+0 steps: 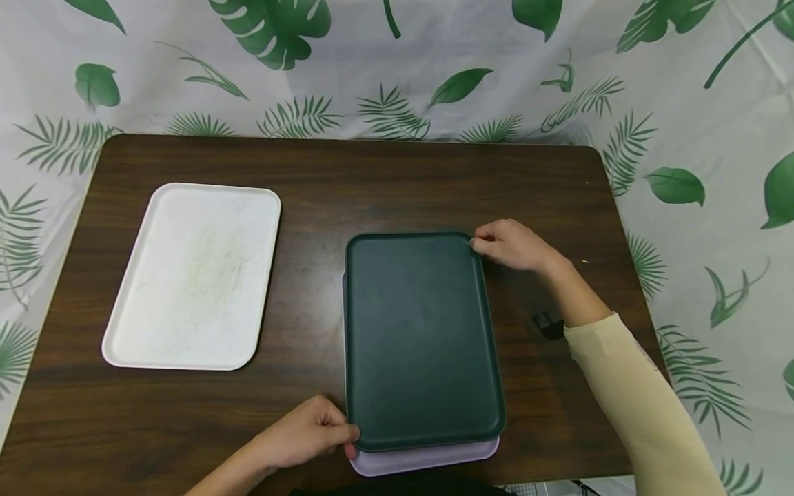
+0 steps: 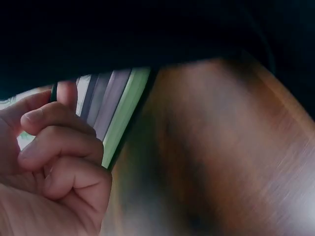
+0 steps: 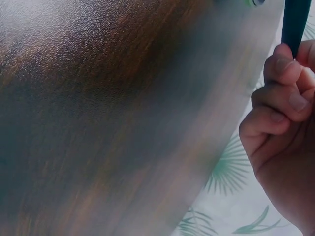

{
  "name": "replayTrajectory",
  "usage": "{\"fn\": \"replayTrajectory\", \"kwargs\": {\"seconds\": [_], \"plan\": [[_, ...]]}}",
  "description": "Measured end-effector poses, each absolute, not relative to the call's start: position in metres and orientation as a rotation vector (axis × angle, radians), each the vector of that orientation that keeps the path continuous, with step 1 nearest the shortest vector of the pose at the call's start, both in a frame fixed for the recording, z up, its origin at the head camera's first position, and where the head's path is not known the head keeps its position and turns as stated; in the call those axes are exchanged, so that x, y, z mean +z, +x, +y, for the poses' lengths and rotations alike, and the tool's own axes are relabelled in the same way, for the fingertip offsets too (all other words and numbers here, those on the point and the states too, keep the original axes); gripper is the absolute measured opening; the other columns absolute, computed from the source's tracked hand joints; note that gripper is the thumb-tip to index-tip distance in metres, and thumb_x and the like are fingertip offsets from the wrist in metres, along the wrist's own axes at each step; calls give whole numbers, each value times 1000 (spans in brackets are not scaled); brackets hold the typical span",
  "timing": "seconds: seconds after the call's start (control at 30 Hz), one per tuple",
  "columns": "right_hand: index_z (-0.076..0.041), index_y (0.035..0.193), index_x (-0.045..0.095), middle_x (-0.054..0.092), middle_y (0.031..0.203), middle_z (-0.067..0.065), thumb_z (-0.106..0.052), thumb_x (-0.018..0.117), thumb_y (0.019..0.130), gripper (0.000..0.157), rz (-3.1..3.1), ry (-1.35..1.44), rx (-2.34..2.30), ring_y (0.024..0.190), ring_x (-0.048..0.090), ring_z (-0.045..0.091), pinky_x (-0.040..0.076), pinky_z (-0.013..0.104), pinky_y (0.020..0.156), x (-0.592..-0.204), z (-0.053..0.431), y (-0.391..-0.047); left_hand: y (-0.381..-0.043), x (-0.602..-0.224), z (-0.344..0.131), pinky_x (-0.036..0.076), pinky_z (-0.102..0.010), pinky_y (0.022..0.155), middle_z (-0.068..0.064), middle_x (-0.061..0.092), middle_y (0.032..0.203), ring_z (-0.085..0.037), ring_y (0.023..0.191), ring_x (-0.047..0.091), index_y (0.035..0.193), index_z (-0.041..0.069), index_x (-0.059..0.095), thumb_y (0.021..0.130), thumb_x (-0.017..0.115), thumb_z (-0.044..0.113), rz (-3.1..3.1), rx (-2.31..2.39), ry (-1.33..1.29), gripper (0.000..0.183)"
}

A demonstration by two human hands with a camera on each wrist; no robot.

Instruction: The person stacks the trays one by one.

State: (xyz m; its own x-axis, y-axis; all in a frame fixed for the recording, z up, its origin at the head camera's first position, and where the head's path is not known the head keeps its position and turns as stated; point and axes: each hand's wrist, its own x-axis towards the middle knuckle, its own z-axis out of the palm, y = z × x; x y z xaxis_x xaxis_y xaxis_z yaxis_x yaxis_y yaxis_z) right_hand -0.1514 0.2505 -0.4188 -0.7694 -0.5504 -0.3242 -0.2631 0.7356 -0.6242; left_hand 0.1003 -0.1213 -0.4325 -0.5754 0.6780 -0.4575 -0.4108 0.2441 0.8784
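Note:
A dark green rectangular tray (image 1: 422, 337) lies over a stack of other trays. My left hand (image 1: 304, 430) pinches its near left corner between thumb and fingers. At the far right corner my right hand (image 1: 515, 244) pinches the rim; in the right wrist view the tray's edge (image 3: 295, 24) sits between thumb and forefinger. A lavender tray (image 1: 428, 457) sticks out below the green one's near edge. The left wrist view shows stacked edges, among them a purple one (image 2: 110, 101) and a light green tray (image 2: 127, 105) close by my curled fingers.
A white tray (image 1: 192, 282) with faint greenish marks lies on the left of the brown wooden table (image 1: 310, 165). Beneath the right forearm is a small black object (image 1: 548, 325). A leaf-patterned cloth (image 1: 397, 62) hangs behind the table.

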Motion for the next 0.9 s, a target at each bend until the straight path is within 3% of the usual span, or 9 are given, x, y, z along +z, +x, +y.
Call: {"fn": "replayTrajectory", "kwargs": {"seconds": [0.43, 0.63, 0.9], "plan": [[-9, 64, 50, 44, 53, 1, -24, 51, 99, 38, 2225, -620, -803, 47, 36, 15, 32, 30, 51, -417, 251, -148, 119, -437, -113, 13, -21, 34, 9, 29, 40, -1, 36, 16, 70, -4, 71, 90, 61, 21, 1431, 1501, 163, 33], [-13, 62, 49, 46, 53, 1, -21, 51, 98, 36, 2187, -626, -781, 47, 38, 14, 32, 29, 52, -420, 250, -148, 122, -437, -115, 13, -21, 35, 10, 32, 42, 0, 37, 19, 70, -6, 70, 91, 61, 22, 1417, 1492, 171, 35], [-9, 62, 48, 46, 52, 6, -23, 53, 98, 39, 2132, -622, -787, 46, 41, 15, 33, 29, 51, -419, 249, -146, 128, -439, -114, 15, -21, 35, 11, 35, 41, 2, 36, 24, 66, -5, 67, 89, 62, 22, 1473, 1467, 148, 36]]}}
